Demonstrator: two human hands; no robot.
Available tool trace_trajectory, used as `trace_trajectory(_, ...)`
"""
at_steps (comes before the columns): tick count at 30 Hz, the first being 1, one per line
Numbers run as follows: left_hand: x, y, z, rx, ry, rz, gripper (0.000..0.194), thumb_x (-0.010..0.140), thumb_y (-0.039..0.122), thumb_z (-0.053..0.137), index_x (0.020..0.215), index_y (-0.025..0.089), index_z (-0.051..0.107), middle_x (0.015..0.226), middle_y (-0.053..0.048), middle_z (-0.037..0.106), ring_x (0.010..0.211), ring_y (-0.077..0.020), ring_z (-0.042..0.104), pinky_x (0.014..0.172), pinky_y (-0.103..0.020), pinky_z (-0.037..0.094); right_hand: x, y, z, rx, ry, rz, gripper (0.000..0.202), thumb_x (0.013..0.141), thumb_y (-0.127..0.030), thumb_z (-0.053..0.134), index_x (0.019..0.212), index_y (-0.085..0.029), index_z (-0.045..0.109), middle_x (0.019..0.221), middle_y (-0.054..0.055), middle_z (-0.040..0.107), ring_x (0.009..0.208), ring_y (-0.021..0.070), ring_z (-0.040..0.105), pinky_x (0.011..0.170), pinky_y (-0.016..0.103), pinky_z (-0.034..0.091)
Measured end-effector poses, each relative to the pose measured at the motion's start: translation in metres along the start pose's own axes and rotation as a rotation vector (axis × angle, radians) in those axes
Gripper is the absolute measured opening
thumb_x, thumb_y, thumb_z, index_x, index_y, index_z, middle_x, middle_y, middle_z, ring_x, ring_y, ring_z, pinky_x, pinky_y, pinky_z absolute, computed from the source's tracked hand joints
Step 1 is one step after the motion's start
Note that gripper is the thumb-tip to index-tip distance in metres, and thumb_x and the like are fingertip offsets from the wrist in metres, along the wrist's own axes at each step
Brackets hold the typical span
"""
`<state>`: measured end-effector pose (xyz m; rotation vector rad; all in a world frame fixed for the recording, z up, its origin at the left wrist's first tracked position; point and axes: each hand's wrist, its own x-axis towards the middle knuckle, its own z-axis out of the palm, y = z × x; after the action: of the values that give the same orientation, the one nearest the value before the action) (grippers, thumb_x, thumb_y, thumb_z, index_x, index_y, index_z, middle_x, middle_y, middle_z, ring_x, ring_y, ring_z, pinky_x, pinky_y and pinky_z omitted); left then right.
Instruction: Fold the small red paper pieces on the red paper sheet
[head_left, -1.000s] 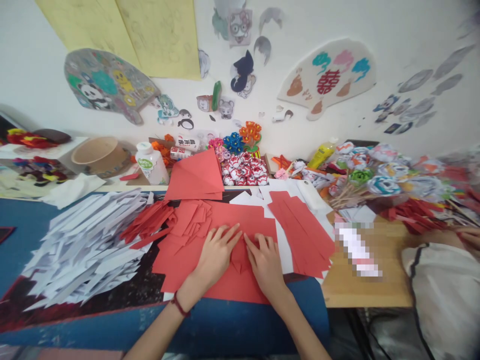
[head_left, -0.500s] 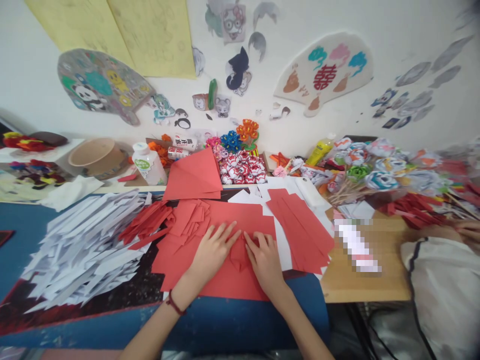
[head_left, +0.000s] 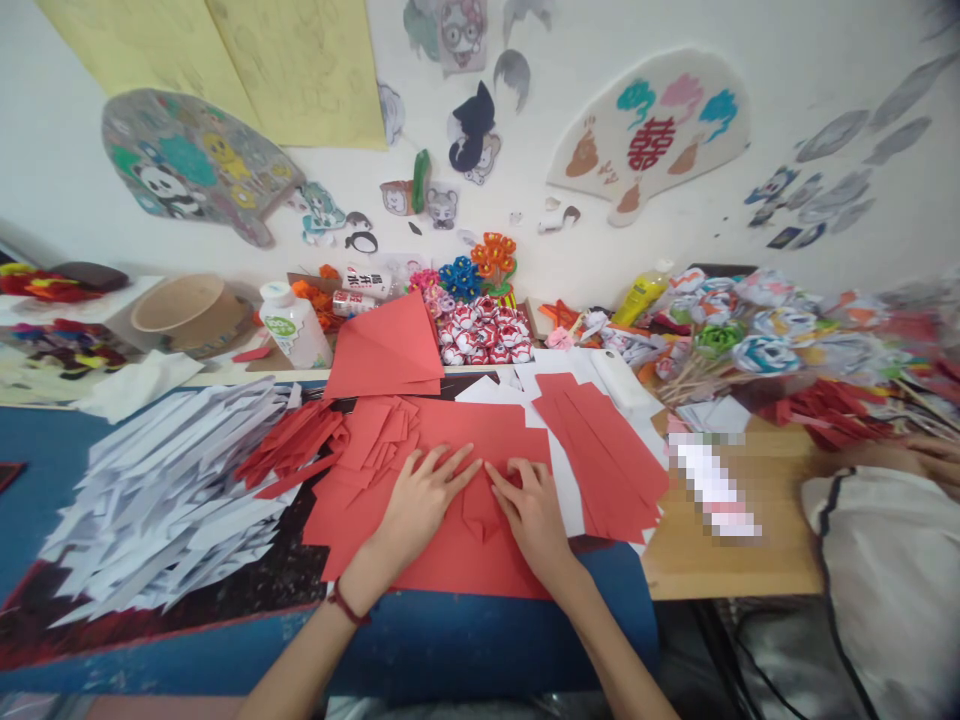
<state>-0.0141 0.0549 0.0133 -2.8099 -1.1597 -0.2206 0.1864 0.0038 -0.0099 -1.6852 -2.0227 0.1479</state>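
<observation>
A small folded piece of red paper (head_left: pixel 477 512) lies on a larger red sheet (head_left: pixel 480 575), with its lower end pointing toward me. My left hand (head_left: pixel 424 500) rests on its left side, fingers spread and stretched out, the index fingertip at its top edge. From the other side, my right hand (head_left: pixel 534 505) touches its upper right with the index finger; its fingers are apart and slightly bent. Both hands press from above, and neither is wrapped around the paper. Just left of them lie small red paper pieces (head_left: pixel 386 435) and a bunch of folded red strips (head_left: pixel 289 445).
A big heap of folded white paper strips (head_left: pixel 172 500) covers the left side. Red sheets (head_left: pixel 596 455) lie to the right, and a red paper stack (head_left: pixel 386 350) stands behind. A white bottle (head_left: pixel 294 330) and paper flowers line the back. At the right edge sits another person's sleeve (head_left: pixel 885 570).
The camera view has shifted slightly. My hands stay at the same folded red paper, with only a tiny movement of the fingers.
</observation>
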Motion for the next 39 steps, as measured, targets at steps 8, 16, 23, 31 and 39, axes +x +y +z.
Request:
trace_trajectory(8, -0.001, 0.002, -0.001, -0.008, -0.010, -0.005, 0.058, 0.094, 0.012, 0.040, 0.145, 0.038, 0.036, 0.152, 0.004, 0.039, 0.132, -0.0258, 0.041, 0.102, -0.047, 0.034, 0.000, 0.001, 0.001, 0.072, 0.044, -0.008, 0.037, 0.096, -0.019, 0.048, 0.130, -0.030, 0.060, 0.109, 0.009, 0.056, 0.098, 0.0234, 0.049, 0.084, 0.040, 0.051)
trace_trajectory(16, -0.003, 0.008, -0.001, 0.042, -0.007, -0.032, 0.058, 0.094, 0.015, 0.040, 0.148, 0.035, 0.032, 0.152, 0.002, 0.038, 0.136, -0.0260, 0.039, 0.105, -0.050, 0.034, -0.001, 0.002, 0.003, 0.065, 0.050, -0.019, 0.036, 0.097, -0.019, 0.047, 0.128, -0.029, 0.062, 0.111, 0.009, 0.055, 0.100, 0.0232, 0.047, 0.086, 0.041, 0.050)
trace_trajectory(23, -0.004, 0.016, 0.001, 0.081, -0.030, -0.037, 0.057, 0.094, 0.013, 0.036, 0.149, 0.027, 0.030, 0.153, -0.002, 0.037, 0.137, -0.0264, 0.037, 0.109, -0.051, 0.034, -0.001, 0.000, 0.000, -0.001, 0.022, -0.015, 0.037, 0.097, -0.018, 0.047, 0.128, -0.032, 0.061, 0.113, 0.008, 0.056, 0.099, 0.0228, 0.048, 0.085, 0.040, 0.049)
trace_trajectory(31, -0.003, 0.020, 0.001, 0.154, -0.047, 0.033, 0.054, 0.095, 0.015, 0.037, 0.148, 0.018, 0.033, 0.155, -0.007, 0.033, 0.139, -0.0271, 0.034, 0.110, -0.050, 0.035, -0.002, -0.006, -0.004, -0.170, -0.063, -0.024, 0.041, 0.097, -0.018, 0.045, 0.135, -0.031, 0.055, 0.122, 0.010, 0.056, 0.102, 0.0266, 0.045, 0.084, 0.040, 0.044)
trace_trajectory(39, -0.002, 0.018, -0.005, 0.268, -0.047, 0.116, 0.052, 0.094, 0.012, 0.039, 0.145, 0.017, 0.040, 0.153, -0.007, 0.036, 0.137, -0.0262, 0.038, 0.108, -0.047, 0.038, 0.000, -0.011, -0.011, -0.349, -0.116, -0.110, 0.046, 0.094, -0.012, 0.043, 0.138, -0.024, 0.052, 0.119, 0.013, 0.058, 0.098, 0.0281, 0.045, 0.080, 0.042, 0.041)
